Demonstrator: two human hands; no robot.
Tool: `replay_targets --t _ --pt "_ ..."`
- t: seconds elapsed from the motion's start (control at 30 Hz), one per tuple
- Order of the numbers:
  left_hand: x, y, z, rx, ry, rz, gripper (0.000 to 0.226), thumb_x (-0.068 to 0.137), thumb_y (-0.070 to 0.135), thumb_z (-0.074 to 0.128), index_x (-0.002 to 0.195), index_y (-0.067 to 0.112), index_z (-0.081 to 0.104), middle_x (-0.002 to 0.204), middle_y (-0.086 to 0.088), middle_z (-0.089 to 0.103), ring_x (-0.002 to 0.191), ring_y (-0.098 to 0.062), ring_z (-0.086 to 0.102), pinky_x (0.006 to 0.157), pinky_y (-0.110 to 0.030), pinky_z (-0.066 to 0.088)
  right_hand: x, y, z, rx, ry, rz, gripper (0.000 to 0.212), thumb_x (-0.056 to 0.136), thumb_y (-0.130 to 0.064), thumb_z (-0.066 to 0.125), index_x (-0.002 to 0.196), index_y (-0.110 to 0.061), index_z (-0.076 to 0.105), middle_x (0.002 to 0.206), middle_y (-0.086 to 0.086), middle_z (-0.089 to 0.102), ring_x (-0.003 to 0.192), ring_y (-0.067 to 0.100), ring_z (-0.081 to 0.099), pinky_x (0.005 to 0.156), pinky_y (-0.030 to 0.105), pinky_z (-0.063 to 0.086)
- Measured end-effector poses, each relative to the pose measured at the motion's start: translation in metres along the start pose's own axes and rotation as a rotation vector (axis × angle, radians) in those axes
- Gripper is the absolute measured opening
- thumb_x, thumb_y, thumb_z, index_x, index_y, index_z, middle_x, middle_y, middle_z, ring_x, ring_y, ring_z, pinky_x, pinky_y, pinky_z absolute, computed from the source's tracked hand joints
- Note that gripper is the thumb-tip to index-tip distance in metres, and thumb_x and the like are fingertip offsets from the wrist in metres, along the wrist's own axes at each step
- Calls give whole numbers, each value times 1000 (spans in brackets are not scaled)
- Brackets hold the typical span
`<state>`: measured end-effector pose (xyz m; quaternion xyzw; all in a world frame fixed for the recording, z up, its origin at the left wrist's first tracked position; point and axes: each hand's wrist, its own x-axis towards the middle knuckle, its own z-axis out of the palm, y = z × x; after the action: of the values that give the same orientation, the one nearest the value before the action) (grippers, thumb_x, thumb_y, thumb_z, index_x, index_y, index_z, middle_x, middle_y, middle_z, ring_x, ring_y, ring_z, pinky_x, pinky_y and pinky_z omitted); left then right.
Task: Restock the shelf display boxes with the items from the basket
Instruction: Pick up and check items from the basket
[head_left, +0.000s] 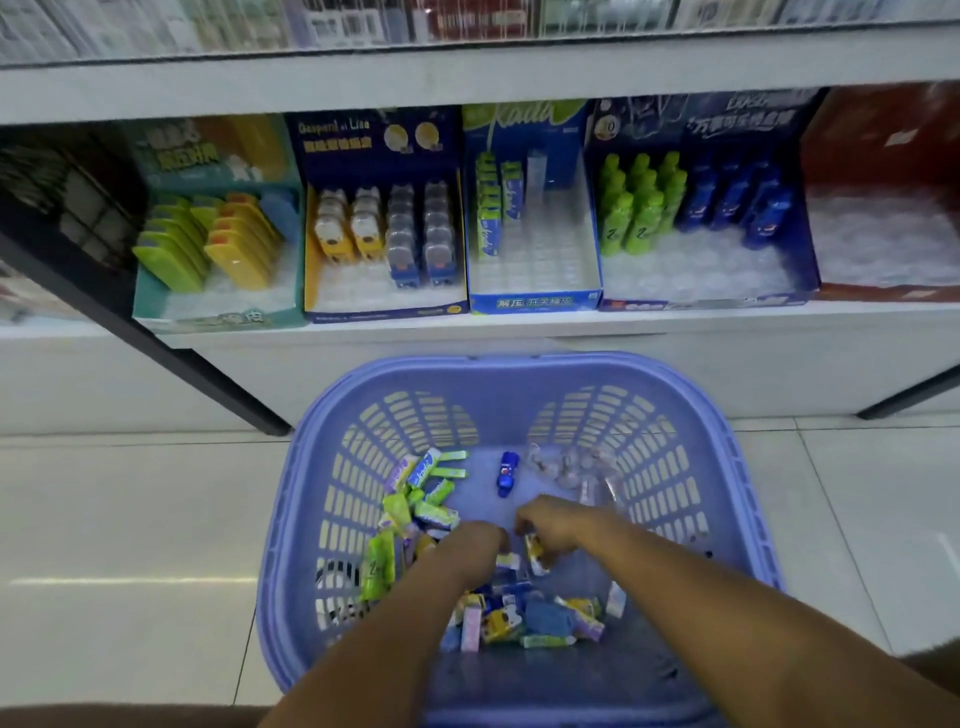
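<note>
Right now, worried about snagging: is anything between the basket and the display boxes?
Nothing visible. Left hand and right hand are in the basket; past its far wall, the display boxes have only low front lips.

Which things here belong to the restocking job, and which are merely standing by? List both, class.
Job: purple basket, loose packets in it, shelf display boxes, left hand, right hand pinching a yellow packet.
Standing by: goods on the upper shelf, floor tiles, black shelf leg.

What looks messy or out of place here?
The small packets in the purple plastic basket lie jumbled in a heap, and one little blue bottle-shaped item lies alone on its side. The red cardboard display box shows no items.
</note>
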<state>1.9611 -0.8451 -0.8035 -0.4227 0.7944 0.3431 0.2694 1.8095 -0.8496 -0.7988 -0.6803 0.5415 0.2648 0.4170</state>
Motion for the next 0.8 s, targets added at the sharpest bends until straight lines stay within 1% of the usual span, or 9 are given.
replay_targets --t 0.13,0.23,0.3,0.43,0.5,0.57,0.6,0.7,0.8 --pt "9 -5 9 83 63 -25 40 90 6 56 129 7 48 130 -17 53 119 -32 50 97 -40 39 10 2 15 33 66 -32 47 67 1 77 107 -12 54 121 15 47 98 29 53 83 37 47" --pt "17 -5 16 180 79 -67 42 88 11 60 128 10 48 128 -14 55 118 -32 50 96 -40 41 14 2 13 -45 15 -37 38 70 -6 77 86 -17 44 91 8 49 85 20 46 72 29 36" --pt "23 -5 19 254 90 -84 38 88 19 63 124 13 51 124 -13 56 116 -31 51 97 -40 39 14 4 8 -57 -70 2 29 75 -18 77 89 -15 52 82 2 48 83 20 46 71 28 35" --pt "30 -5 22 318 65 -77 35 90 35 60 119 14 56 121 -13 54 116 -32 48 107 -49 27 11 10 -2 -7 -249 142 33 86 -31 68 108 -7 63 106 10 62 90 23 56 92 37 48" --pt "29 -5 18 273 84 -82 31 90 33 59 115 14 59 117 -13 56 112 -31 52 104 -46 31 6 11 -16 -36 -245 159 31 85 -30 67 105 -6 65 101 11 63 88 24 57 89 38 50" --pt "26 -7 9 125 139 -87 22 88 19 59 107 11 64 110 -13 63 105 -30 58 93 -38 42 -5 8 -38 -115 -197 110 20 83 -28 69 76 -9 64 80 9 58 74 23 54 77 36 50" --pt "23 -9 2 -19 183 -93 19 86 13 58 103 8 64 106 -14 65 100 -30 60 85 -35 45 -12 6 -52 -132 -159 89 20 81 -26 70 74 -9 63 79 10 59 72 23 54 74 35 50" --pt "13 -13 -30 -512 309 -115 10 79 3 62 88 7 64 85 -14 62 82 -21 57 74 -36 46 -46 -2 -98 43 -12 -40 30 78 -16 72 107 -11 63 93 8 61 70 16 53 61 25 44" --pt "-6 -8 -71 -819 353 -109 9 79 2 69 75 8 63 71 -11 56 67 -17 49 66 -30 43 -92 -14 -144 263 135 -236 36 83 -10 68 117 -18 60 91 5 58 75 17 52 66 26 43"
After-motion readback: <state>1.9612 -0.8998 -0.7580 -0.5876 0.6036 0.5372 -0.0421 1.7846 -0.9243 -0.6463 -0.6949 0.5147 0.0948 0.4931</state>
